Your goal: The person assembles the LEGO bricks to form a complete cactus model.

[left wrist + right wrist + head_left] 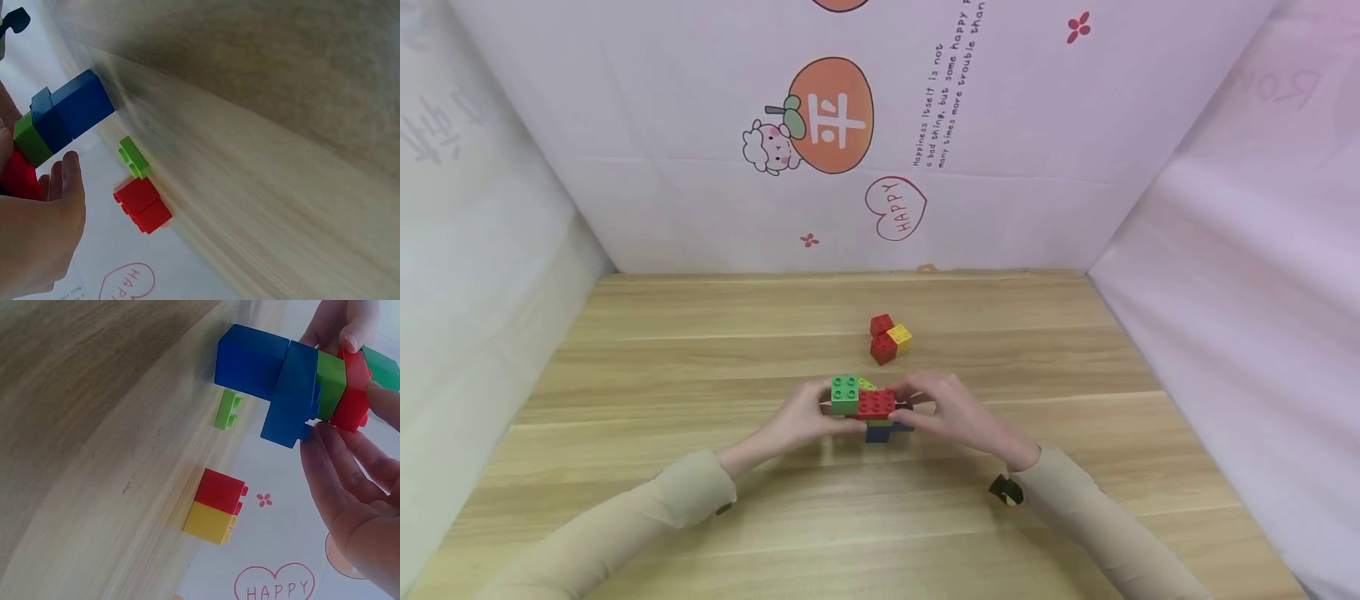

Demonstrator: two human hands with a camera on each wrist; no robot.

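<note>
Between both hands is a stack of toy building bricks, upright near the middle of the wooden table. From the bottom it has a blue brick (250,359), a second blue brick (289,394) jutting to one side, a lime green brick (330,381), a red brick (876,403) and a green brick (844,395) at the top left. My left hand (805,417) grips the upper left part, thumb in front and fingers behind. At the right end of the red brick, my right hand (955,410) pinches with thumb and fingers.
Behind the stack lies a loose lime green brick (226,409). Farther back, two red bricks (883,349) and a yellow brick (900,337) sit close together on the table (700,358). White printed cloth (1000,217) walls the back and both sides.
</note>
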